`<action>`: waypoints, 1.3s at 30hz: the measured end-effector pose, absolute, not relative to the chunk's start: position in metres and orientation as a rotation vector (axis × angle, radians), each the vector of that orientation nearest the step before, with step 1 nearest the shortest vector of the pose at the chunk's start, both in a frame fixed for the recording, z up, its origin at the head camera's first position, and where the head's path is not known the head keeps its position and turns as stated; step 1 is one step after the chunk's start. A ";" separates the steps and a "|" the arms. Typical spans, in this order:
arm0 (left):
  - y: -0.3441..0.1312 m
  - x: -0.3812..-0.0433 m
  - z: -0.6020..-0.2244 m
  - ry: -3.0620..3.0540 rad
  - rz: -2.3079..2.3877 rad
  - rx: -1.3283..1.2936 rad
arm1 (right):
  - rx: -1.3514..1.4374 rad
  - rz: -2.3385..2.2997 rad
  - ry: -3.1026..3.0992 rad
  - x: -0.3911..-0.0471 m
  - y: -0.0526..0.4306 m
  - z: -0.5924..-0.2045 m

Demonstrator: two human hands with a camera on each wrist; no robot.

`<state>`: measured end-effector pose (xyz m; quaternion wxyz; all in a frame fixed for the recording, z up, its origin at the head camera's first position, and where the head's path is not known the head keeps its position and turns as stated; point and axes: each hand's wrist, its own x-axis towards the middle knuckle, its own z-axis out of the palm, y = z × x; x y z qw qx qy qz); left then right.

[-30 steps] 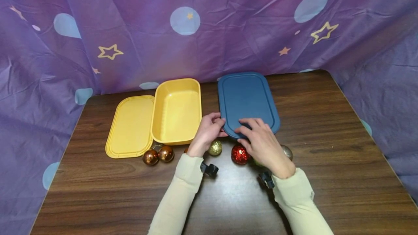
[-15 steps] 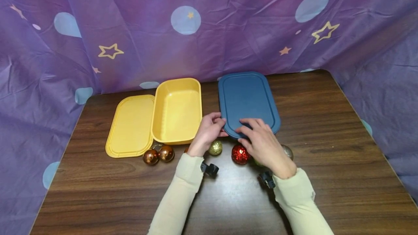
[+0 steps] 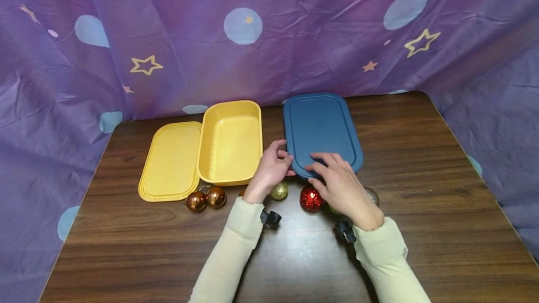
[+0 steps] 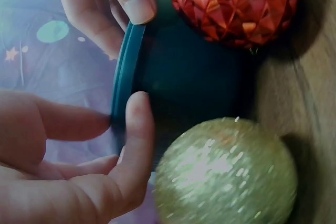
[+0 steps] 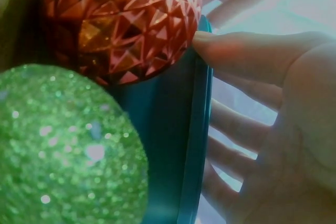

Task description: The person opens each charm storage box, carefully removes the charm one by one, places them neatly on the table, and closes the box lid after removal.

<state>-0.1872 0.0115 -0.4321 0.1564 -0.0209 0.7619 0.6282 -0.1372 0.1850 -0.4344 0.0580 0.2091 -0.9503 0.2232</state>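
Observation:
A blue lid (image 3: 322,125) covers a blue box (image 4: 194,77), whose dark wall shows below the rim in the left wrist view. My left hand (image 3: 269,169) pinches the rim at the front left corner, thumb on the box side of the edge. At the front edge, my right hand (image 3: 343,188) grips the lid with its fingers spread over the top and its thumb against the rim. Before the box lie a red faceted bauble (image 3: 311,199), a gold glitter bauble (image 3: 279,191) and a green glitter bauble (image 5: 68,145), mostly hidden by my right hand in the head view.
Left of the blue box stands an uncovered yellow box (image 3: 230,146), with a yellow lid (image 3: 171,162) flat beside it. Copper baubles (image 3: 216,197) lie in front of them. A silver bauble (image 3: 372,196) sits by my right wrist. A purple curtain (image 3: 294,60) hangs behind the wooden table (image 3: 421,176).
The left hand's upper fingers have spread apart slightly at the lid's corner. My right hand stays in place. The head view has shifted a little; box, lids and baubles look unmoved.

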 end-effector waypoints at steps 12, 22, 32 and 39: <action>-0.015 -0.163 -0.397 2.762 1.364 0.331 | 0.600 0.677 -2.876 -0.138 0.180 -0.433; -0.078 -0.154 -0.367 2.921 1.671 0.225 | 0.529 0.716 -2.854 -0.138 0.174 -0.429; -0.155 -0.144 -0.368 3.051 1.749 -0.162 | 0.434 1.271 -2.567 -0.140 0.144 -0.413; -0.204 -0.134 -0.383 3.106 1.524 -0.422 | 0.286 1.606 -2.501 -0.144 0.113 -0.410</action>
